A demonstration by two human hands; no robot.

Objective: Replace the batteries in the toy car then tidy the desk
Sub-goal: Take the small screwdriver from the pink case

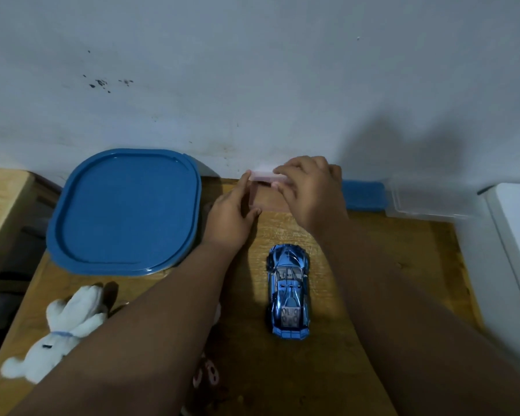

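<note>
A shiny blue toy car [288, 291] stands on its wheels in the middle of the wooden desk [373, 295], between my forearms. At the back of the desk, against the wall, sits a small clear pinkish box [263, 187]. My left hand [233, 217] holds its left side, with the thumb up at the lid's corner. My right hand [311, 190] lies over the lid from the right, fingers curled onto its edge. What the box holds is hidden. No batteries show.
A large blue lidded container [126, 211] fills the back left. A white plush rabbit [60, 328] lies at the front left. A blue block [362, 195] and a clear plastic box [424, 199] sit at the back right. A small pink-and-brown toy [206, 376] peeks out under my left arm.
</note>
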